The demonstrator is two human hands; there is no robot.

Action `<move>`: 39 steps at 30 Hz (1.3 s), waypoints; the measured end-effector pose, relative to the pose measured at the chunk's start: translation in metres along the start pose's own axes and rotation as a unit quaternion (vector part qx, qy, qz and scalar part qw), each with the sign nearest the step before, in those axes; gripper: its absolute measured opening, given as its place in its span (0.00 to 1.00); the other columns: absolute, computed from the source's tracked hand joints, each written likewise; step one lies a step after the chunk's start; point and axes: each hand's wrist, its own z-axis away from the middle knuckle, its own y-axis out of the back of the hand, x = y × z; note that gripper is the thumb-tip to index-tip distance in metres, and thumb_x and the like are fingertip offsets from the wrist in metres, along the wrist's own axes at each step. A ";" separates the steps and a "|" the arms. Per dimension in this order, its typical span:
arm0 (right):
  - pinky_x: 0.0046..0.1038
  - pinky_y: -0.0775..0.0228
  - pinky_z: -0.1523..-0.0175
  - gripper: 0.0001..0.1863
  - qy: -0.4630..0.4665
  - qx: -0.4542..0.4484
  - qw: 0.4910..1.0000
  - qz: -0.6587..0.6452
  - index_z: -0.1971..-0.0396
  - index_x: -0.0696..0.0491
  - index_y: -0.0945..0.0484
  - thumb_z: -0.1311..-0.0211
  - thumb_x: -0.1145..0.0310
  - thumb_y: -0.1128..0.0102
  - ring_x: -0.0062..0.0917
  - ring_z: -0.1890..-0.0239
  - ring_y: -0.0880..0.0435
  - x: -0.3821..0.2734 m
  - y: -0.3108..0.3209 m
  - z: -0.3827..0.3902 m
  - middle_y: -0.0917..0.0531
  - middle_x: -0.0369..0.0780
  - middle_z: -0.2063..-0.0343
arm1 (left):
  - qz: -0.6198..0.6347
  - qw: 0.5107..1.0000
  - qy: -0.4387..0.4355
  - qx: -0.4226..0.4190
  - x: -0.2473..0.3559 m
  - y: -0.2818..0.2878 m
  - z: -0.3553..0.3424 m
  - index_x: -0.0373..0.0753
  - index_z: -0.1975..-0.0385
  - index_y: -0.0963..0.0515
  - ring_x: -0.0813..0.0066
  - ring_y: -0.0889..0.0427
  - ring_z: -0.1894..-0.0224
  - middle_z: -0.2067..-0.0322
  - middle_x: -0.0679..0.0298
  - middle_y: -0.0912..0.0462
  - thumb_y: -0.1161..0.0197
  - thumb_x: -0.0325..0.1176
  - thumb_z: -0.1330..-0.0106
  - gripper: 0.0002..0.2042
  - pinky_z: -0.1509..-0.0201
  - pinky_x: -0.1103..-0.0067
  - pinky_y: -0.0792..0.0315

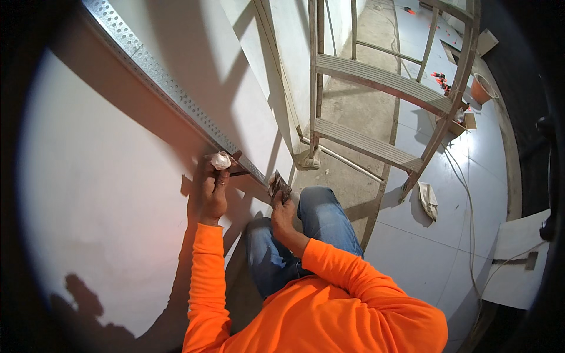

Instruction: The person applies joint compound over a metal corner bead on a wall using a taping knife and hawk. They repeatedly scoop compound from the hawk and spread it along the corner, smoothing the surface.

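My left hand (213, 197) is closed at the wall, beside the lower part of a perforated metal corner bead (170, 94). A lump of white putty (220, 160) sits at its fingertips, on what looks like a dark flat blade, mostly hidden by the hand. In my right hand (283, 217) is a putty knife (279, 186), its dark, smeared blade pointing up near the bead's lower end. The bead runs from the upper left down along the wall corner. My fingers cover the knife's handle.
A metal stepladder (376, 88) stands ahead on the right. A white pipe (344, 160) lies by its foot. On the tiles are a crumpled pale bag (428, 201), a long cable (469, 217), an orange bucket (482, 89) and a small open box (462, 123). The white wall (106, 194) is on my left.
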 end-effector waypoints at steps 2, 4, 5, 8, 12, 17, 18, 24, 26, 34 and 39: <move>0.31 0.32 0.40 0.26 0.027 0.032 0.999 -0.012 0.38 0.58 0.22 0.17 0.51 0.47 0.27 0.50 0.22 -0.004 -0.020 0.000 0.15 0.39 0.48 | -0.047 0.999 0.005 0.006 -0.001 0.001 0.000 0.39 0.44 0.27 0.75 0.25 0.45 0.49 0.64 0.22 0.43 0.40 0.19 0.13 0.36 0.75 0.33; 0.36 0.33 0.35 0.24 -0.014 0.064 0.997 0.026 0.34 0.58 0.25 0.16 0.56 0.49 0.34 0.46 0.20 -0.010 -0.040 0.004 0.16 0.46 0.45 | -0.045 0.999 0.008 0.009 -0.002 0.000 0.000 0.39 0.45 0.26 0.75 0.26 0.45 0.49 0.64 0.23 0.44 0.40 0.18 0.13 0.35 0.75 0.34; 0.36 0.33 0.35 0.24 0.059 0.051 0.993 0.083 0.33 0.59 0.27 0.16 0.58 0.50 0.37 0.44 0.20 -0.013 -0.045 0.007 0.17 0.49 0.43 | -0.040 0.999 0.009 0.012 -0.003 -0.001 0.000 0.39 0.45 0.26 0.75 0.26 0.44 0.49 0.65 0.24 0.44 0.40 0.18 0.13 0.34 0.75 0.35; 0.38 0.32 0.35 0.24 0.141 -0.006 0.975 0.174 0.31 0.60 0.28 0.18 0.63 0.51 0.43 0.43 0.20 -0.019 -0.045 0.022 0.19 0.55 0.42 | -0.074 0.997 0.004 0.018 -0.005 -0.002 0.000 0.39 0.45 0.26 0.74 0.26 0.44 0.49 0.65 0.24 0.45 0.40 0.18 0.12 0.33 0.74 0.35; 0.39 0.29 0.49 0.23 0.092 -0.033 0.988 0.122 0.39 0.60 0.21 0.18 0.57 0.51 0.37 0.58 0.20 -0.027 -0.011 0.022 0.15 0.49 0.56 | 0.080 0.997 0.011 -0.001 -0.011 -0.003 0.000 0.38 0.45 0.26 0.71 0.24 0.42 0.49 0.65 0.24 0.45 0.38 0.18 0.12 0.32 0.73 0.35; 0.37 0.32 0.63 0.29 -0.109 0.025 0.991 0.070 0.56 0.61 0.17 0.20 0.45 0.47 0.26 0.68 0.25 -0.050 0.004 -0.014 0.18 0.39 0.70 | 0.170 0.984 0.024 0.044 -0.022 -0.010 0.001 0.39 0.46 0.26 0.72 0.23 0.43 0.50 0.65 0.24 0.46 0.38 0.17 0.11 0.33 0.73 0.33; 0.37 0.32 0.63 0.29 -0.075 -0.013 0.996 0.056 0.56 0.61 0.17 0.20 0.44 0.47 0.25 0.68 0.25 -0.054 0.001 -0.014 0.17 0.39 0.70 | 0.207 0.977 0.032 0.045 -0.024 -0.011 0.001 0.39 0.46 0.27 0.73 0.23 0.43 0.50 0.65 0.24 0.46 0.38 0.17 0.11 0.33 0.74 0.33; 0.36 0.29 0.56 0.34 0.015 -0.119 0.992 0.036 0.50 0.63 0.17 0.20 0.41 0.48 0.27 0.63 0.23 -0.057 0.004 0.008 0.15 0.44 0.64 | 0.136 0.986 0.055 0.081 -0.031 -0.011 0.005 0.39 0.44 0.27 0.73 0.23 0.44 0.50 0.64 0.22 0.46 0.38 0.18 0.12 0.35 0.73 0.31; 0.37 0.28 0.53 0.35 0.000 -0.030 0.997 0.068 0.47 0.64 0.18 0.20 0.41 0.48 0.30 0.62 0.22 -0.050 0.014 0.004 0.15 0.45 0.64 | 0.151 0.985 0.051 0.068 -0.034 -0.010 0.006 0.39 0.42 0.27 0.72 0.23 0.44 0.50 0.64 0.22 0.47 0.37 0.18 0.12 0.34 0.73 0.31; 0.46 0.31 0.39 0.27 0.098 0.026 0.985 0.141 0.38 0.61 0.23 0.16 0.52 0.55 0.48 0.45 0.19 0.007 0.001 -0.015 0.17 0.55 0.43 | 0.214 0.975 0.025 0.057 -0.046 -0.009 0.005 0.43 0.33 0.30 0.68 0.18 0.42 0.47 0.65 0.18 0.42 0.36 0.19 0.18 0.37 0.68 0.24; 0.45 0.29 0.41 0.20 0.207 0.053 0.966 0.146 0.40 0.61 0.23 0.18 0.62 0.50 0.51 0.48 0.18 -0.001 -0.032 -0.001 0.16 0.55 0.51 | 0.213 0.972 0.056 0.083 -0.049 -0.010 0.008 0.44 0.32 0.31 0.70 0.20 0.42 0.45 0.66 0.19 0.43 0.34 0.19 0.19 0.34 0.68 0.27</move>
